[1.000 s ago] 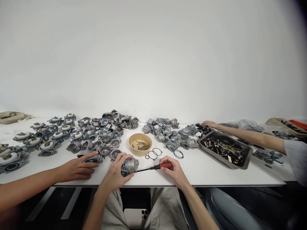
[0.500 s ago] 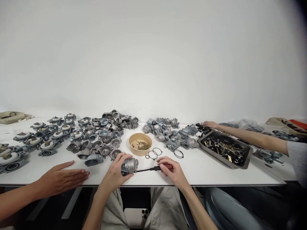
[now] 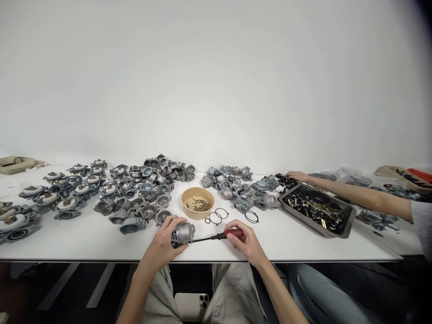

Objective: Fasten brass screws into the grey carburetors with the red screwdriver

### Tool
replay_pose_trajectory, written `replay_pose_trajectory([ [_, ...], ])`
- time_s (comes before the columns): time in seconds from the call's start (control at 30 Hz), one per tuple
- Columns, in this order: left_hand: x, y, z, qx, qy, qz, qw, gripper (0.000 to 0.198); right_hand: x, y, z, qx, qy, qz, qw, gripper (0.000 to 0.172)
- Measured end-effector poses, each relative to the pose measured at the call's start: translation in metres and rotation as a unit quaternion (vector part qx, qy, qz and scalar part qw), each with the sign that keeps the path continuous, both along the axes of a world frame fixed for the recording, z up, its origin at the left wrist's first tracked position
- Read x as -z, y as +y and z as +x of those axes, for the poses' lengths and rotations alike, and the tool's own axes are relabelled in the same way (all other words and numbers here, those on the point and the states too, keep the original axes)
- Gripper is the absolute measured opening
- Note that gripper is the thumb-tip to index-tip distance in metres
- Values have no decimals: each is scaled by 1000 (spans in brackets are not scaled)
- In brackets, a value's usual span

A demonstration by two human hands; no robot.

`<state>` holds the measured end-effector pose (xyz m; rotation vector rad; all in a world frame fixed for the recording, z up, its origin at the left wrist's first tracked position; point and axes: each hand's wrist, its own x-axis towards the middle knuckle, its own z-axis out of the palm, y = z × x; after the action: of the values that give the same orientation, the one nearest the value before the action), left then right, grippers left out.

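Observation:
My left hand (image 3: 165, 241) is closed around a metal carburetor (image 3: 184, 233) near the table's front edge, its rounded bowl facing right. In my right hand (image 3: 248, 244) is a screwdriver (image 3: 221, 236) with a red and black handle. Its dark shaft points left, and the tip meets the lower right side of the carburetor; the exact contact point is too small to make out. Just beyond stands a tan paper bowl (image 3: 186, 211) holding small screws (image 3: 201, 205). Several black rubber rings (image 3: 216, 218) lie on the table between the bowl and my right hand.
Carburetor bodies (image 3: 232, 182) are heaped behind the rings, with metal bowls (image 3: 148, 210) piled left. Parts with white floats (image 3: 67, 204) stand farther left. At right, a co-worker's arm (image 3: 357, 193) reaches past a metal tray (image 3: 337, 233) of small black and brass parts.
Another person's hand at the left has withdrawn from view. My right hand and the screwdriver handle have shifted very slightly up; the carburetor stays in place.

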<state>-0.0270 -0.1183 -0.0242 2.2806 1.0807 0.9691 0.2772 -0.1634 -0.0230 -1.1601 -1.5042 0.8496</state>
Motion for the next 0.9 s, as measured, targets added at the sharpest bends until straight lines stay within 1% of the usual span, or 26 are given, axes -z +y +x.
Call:
replay_pose_trajectory([
  [0.1, -1, 0, 0, 2, -1, 5, 1000, 56, 0, -1, -2, 37, -8, -12, 999, 47],
  [0.17, 0, 0, 0, 2, -1, 11, 1000, 56, -2, -2, -3, 30, -8, 9, 999, 46],
  [0.23, 1, 0, 0, 2, 0, 15, 1000, 57, -3, -4, -2, 6, 0, 33, 999, 43],
  [0.3, 2, 1, -1, 2, 0, 20, 1000, 57, -3, -4, -1, -4, 11, 27, 1000, 44],
  [0.4, 4, 1, -1, 0, 0, 30, 1000, 59, 0, -1, -3, 27, 17, -11, 999, 43],
  [0.47, 4, 0, -1, -2, 1, 32, 999, 59, 1, 0, -4, 44, 14, -11, 999, 46],
  [0.5, 4, 0, -1, -3, 1, 31, 1000, 59, 1, 0, -4, 42, 13, -5, 999, 45],
  [0.57, 3, 0, 0, -2, 2, 29, 1000, 60, 0, -1, -3, 17, 15, 14, 1000, 42],
  [0.63, 3, 0, 0, -3, 2, 30, 1000, 61, 0, -2, -1, -6, 22, 18, 1000, 42],
  [0.7, 3, -1, 0, -5, 2, 31, 1000, 61, 1, -1, 0, 2, 27, 2, 1000, 41],
  [0.8, 3, -1, 0, -8, 5, 32, 999, 60, 3, 1, -3, 37, 25, -13, 999, 43],
  [0.83, 3, -1, 0, -9, 5, 32, 999, 59, 3, 1, -3, 39, 24, -10, 999, 44],
  [0.9, 2, -1, 0, -8, 4, 32, 999, 58, 3, 1, -3, 22, 26, 5, 999, 41],
])
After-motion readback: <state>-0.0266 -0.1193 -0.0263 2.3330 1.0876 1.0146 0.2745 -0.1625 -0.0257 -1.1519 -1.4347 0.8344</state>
